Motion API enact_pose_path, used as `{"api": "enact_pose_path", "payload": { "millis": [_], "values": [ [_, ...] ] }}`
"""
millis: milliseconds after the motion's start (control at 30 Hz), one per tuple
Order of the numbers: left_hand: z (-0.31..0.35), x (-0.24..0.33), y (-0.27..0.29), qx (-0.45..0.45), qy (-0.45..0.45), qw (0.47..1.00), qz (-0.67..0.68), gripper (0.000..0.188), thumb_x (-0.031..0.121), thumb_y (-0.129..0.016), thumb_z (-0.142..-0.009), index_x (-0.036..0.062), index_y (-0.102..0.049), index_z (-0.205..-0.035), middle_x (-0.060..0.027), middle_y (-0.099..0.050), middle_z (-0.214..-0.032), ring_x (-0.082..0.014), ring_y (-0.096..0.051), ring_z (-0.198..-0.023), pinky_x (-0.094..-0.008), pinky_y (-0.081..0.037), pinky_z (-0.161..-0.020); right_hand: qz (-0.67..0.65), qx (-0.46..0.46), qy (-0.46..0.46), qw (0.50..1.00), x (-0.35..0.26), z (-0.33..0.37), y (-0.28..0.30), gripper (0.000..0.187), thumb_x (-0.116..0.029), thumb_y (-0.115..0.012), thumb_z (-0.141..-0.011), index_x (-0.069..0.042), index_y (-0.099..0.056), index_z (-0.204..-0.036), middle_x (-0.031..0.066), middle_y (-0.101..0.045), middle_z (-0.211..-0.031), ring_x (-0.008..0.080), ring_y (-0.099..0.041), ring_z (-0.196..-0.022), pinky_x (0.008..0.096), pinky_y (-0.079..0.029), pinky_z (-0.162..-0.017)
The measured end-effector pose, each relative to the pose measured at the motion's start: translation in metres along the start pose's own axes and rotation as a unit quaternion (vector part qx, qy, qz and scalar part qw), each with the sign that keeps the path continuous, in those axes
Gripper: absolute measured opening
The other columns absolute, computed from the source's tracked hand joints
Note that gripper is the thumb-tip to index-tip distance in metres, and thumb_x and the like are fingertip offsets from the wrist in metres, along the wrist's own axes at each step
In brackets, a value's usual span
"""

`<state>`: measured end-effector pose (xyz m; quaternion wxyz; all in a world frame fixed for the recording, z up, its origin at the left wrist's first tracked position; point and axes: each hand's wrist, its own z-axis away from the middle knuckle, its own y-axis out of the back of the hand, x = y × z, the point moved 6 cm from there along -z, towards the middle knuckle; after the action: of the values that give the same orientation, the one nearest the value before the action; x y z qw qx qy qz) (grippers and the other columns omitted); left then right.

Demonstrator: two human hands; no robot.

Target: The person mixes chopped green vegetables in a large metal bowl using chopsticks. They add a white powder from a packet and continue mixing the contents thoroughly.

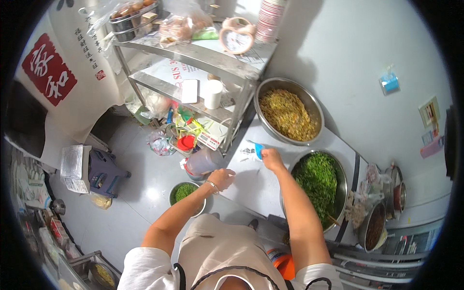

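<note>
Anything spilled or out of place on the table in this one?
Possibly: dark marks on the pale tabletop, just left of the blue item in the right hand. They stand out against the plain surface; whether spill or print, I cannot tell.

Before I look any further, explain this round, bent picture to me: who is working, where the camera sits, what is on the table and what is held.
There is no robot here, only a person working with two bare hands. The camera is worn on the head and looks down; its fisheye lens bends straight edges. Picture left is the person's left. On the white table stand a far steel bowl of yellow-brown chopped food and a nearer steel bowl of chopped greens. The right hand holds a small blue object, too small to identify. Whether the left hand holds anything is unclear.
</note>
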<state>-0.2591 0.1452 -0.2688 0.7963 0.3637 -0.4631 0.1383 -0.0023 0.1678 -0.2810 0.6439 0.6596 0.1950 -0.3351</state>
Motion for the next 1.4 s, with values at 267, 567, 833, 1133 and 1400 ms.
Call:
{"api": "enact_pose_path", "payload": {
  "millis": [267, 567, 833, 1133, 1400],
  "values": [
    [-0.075, -0.026, 0.022, 0.143, -0.015, 0.989, -0.045, 0.043, 0.018, -0.050, -0.084, 0.0113, -0.051, -0.126, -0.0215, -0.062, -0.107, -0.0360, -0.061, -0.099, -0.0448, -0.047, -0.088, 0.044, 0.095, -0.016, 0.994, -0.011, -0.004, -0.022, 0.008, 0.000, -0.055, -0.069, 0.005, -0.060, -0.071, 0.0258, -0.060, -0.069, 0.0334, -0.064, -0.065, 0.0409, -0.047, -0.061],
    [-0.120, -0.042, 0.015, 0.143, 0.059, 0.968, 0.198, 0.040, 0.028, -0.045, -0.093, 0.0065, -0.050, -0.126, -0.0191, -0.060, -0.112, -0.0326, -0.060, -0.103, -0.0412, -0.047, -0.090, -0.021, 0.043, -0.021, 0.999, -0.042, -0.006, -0.012, 0.015, -0.007, -0.059, -0.077, 0.003, -0.065, -0.088, 0.0221, -0.063, -0.075, 0.0264, -0.063, -0.067, 0.0372, -0.048, -0.066],
    [-0.066, 0.000, -0.011, -0.100, 0.074, 0.766, 0.631, 0.040, 0.030, -0.042, -0.098, 0.0035, -0.048, -0.127, -0.0104, -0.059, -0.116, -0.0254, -0.059, -0.103, -0.0422, -0.055, -0.077, 0.013, -0.047, 0.015, 0.999, -0.074, 0.024, 0.006, 0.022, -0.005, -0.058, -0.080, -0.003, -0.065, -0.100, 0.0196, -0.066, -0.087, 0.0361, -0.062, -0.078, 0.0372, -0.049, -0.072],
    [-0.041, 0.023, -0.026, -0.056, 0.053, 0.775, 0.628, 0.037, 0.027, -0.038, -0.100, 0.0040, -0.046, -0.128, -0.0131, -0.058, -0.117, -0.0278, -0.060, -0.103, -0.0449, -0.055, -0.078, 0.136, -0.128, 0.117, 0.975, -0.147, 0.060, 0.033, 0.022, -0.002, -0.060, -0.076, -0.002, -0.063, -0.098, 0.0202, -0.065, -0.091, 0.0390, -0.061, -0.089, 0.0418, -0.049, -0.077],
    [-0.021, 0.055, -0.047, -0.031, 0.091, 0.776, 0.623, 0.036, 0.028, -0.037, -0.098, 0.0081, -0.047, -0.126, -0.0114, -0.054, -0.121, -0.0291, -0.056, -0.106, -0.0555, -0.048, -0.088, 0.087, -0.103, 0.125, 0.983, -0.139, 0.082, 0.051, 0.026, -0.002, -0.061, -0.076, -0.002, -0.061, -0.102, 0.0206, -0.065, -0.096, 0.0403, -0.060, -0.091, 0.0413, -0.049, -0.077]
  ]
}}
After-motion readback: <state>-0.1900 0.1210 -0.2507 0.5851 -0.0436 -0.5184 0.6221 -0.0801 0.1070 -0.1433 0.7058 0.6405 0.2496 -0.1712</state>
